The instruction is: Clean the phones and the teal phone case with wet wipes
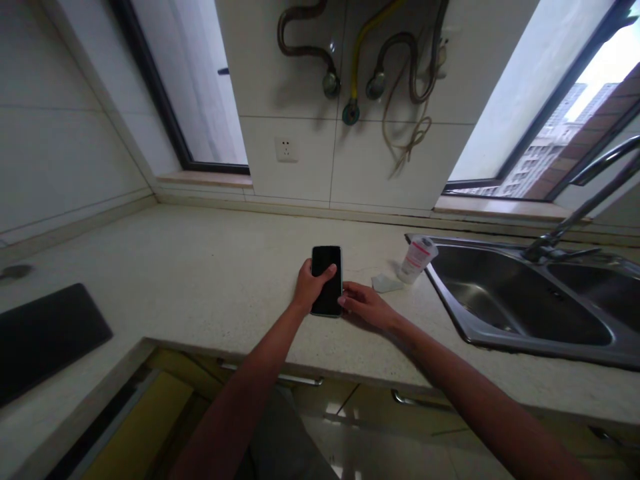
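A black phone (327, 261) with a dark screen is above the pale stone counter (210, 280), near its middle. My left hand (309, 285) wraps around the phone's left side, with the thumb across the screen. My right hand (365, 303) is at the phone's lower right corner, fingertips touching its edge, the fingers held loosely together.
A steel double sink (530, 300) with a tap (580, 213) is set in the counter at right. A white bottle (417, 259) and a folded pale cloth (386, 283) lie beside the sink's left rim. A black cooktop (45, 333) sits at the left. Hoses hang on the tiled wall.
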